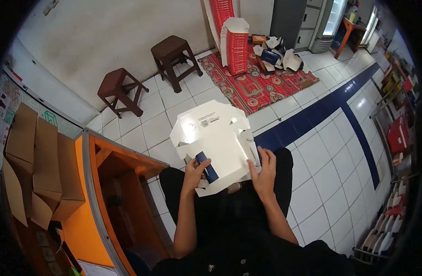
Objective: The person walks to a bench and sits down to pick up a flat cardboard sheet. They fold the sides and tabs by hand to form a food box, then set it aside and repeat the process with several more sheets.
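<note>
A partly folded white cardboard box (pixel 224 149) rests over my lap, its flaps standing up at the far end and sides. Small print and a square code show on its far panel. Along the left side, a dark blue strip (pixel 206 166) is visible, where my left hand (pixel 195 175) grips the edge between thumb and fingers. On the opposite side, my right hand (pixel 264 172) pinches the right wall, thumb inside and fingers outside. The outer faces of the box are mostly hidden from above.
Two brown stools (pixel 171 57) stand by the wall. Stacked red-and-white cartons (pixel 237 50) and a heap of blue-and-white cardboard (pixel 275 56) sit on a red patterned rug (pixel 259 87). An orange desk (pixel 86 202) with an open brown carton (pixel 47 161) is close on my left.
</note>
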Available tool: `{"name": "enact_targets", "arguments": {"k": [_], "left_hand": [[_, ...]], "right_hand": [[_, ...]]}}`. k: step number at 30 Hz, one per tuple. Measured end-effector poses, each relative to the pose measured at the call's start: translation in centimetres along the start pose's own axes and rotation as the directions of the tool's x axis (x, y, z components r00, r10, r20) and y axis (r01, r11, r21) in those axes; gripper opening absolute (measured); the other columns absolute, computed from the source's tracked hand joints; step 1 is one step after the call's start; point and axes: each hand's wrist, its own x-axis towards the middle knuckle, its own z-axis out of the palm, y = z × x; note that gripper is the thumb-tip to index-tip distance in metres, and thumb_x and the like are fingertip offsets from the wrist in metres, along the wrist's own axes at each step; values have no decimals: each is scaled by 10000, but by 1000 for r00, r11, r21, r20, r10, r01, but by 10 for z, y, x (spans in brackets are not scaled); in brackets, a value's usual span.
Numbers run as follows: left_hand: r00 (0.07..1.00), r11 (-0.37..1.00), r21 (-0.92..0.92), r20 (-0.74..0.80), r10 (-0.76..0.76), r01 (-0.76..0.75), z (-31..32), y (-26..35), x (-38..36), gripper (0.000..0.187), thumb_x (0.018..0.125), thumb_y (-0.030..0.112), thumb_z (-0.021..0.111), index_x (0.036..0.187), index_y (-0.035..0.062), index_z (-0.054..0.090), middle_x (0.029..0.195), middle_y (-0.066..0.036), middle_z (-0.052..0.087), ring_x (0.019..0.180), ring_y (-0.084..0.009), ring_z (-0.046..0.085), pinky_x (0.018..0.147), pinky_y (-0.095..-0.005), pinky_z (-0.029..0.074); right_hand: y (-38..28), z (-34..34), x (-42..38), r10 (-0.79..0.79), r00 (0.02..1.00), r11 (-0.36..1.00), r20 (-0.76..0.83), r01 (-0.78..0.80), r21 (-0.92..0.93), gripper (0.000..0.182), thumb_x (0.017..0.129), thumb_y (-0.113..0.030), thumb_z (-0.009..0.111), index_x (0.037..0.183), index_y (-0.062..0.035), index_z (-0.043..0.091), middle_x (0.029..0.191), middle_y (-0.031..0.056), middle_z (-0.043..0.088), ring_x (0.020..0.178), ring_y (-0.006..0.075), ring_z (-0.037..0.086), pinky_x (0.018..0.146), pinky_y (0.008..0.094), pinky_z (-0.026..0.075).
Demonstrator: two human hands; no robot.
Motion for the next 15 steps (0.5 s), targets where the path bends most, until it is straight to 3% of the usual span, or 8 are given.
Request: {"name": "enact_targets", "arguments": {"k": [2,3,5,9,11,12,15], "left_hand": [[997,998,-63,-73,7,-12,10,4,-4,424,847,258,719,1072,-62,557,929,-95,625,724,-139,639,518,-248,556],[997,998,-63,-74,5,-10,14,4,-5,424,847,258,719,1072,-62,557,929,-95,625,724,-139,639,518,-248,556],[988,989,-100,-119,99,-111,25,3,-5,418,864,254,714,1079,-62,546,982,-109,620,783,-148,643,521,-270,571],[969,975,-135,-196,149,-177,44,6,-13,460,851,247,738,1112,-72,533,1012,-132,618,799,-157,652,550,-269,587],[960,970,-147,-236,154,-191,51,4,-18,463,846,239,747,1103,-78,529,1001,-140,611,796,-157,652,539,-251,579],[951,974,-105,-260,169,-201,54,4,-21,457,847,236,746,1101,-75,528,995,-134,611,786,-153,651,535,-244,574],[939,969,-68,-272,210,-236,59,0,-23,440,853,217,739,1103,-72,519,1054,-153,615,816,-161,655,558,-236,577]], "right_hand": [[-25,-13,0,-269,955,959,126,277,-52,249,847,-120,675,1087,-74,628,1103,152,569,968,322,589,894,440,425],[-34,-14,-2,-267,955,960,127,275,-52,249,847,-120,675,1087,-74,628,1103,152,569,968,322,589,894,440,425],[-47,-12,-8,-565,727,821,390,545,173,214,812,-132,702,1011,-82,641,987,120,587,892,274,593,919,433,397],[-20,19,-32,-486,808,874,332,457,167,144,810,-122,710,908,-55,628,862,102,590,817,273,579,830,399,424],[-25,24,-34,-105,973,989,207,81,125,121,827,-111,697,824,-38,600,775,94,581,758,277,562,742,393,425],[-29,25,-33,-77,974,991,213,50,127,125,835,-94,691,818,-22,590,774,115,581,738,295,552,688,398,415],[-24,29,-33,-43,969,991,242,11,131,121,835,-90,689,834,-16,594,784,123,580,747,305,555,705,402,420]]}}
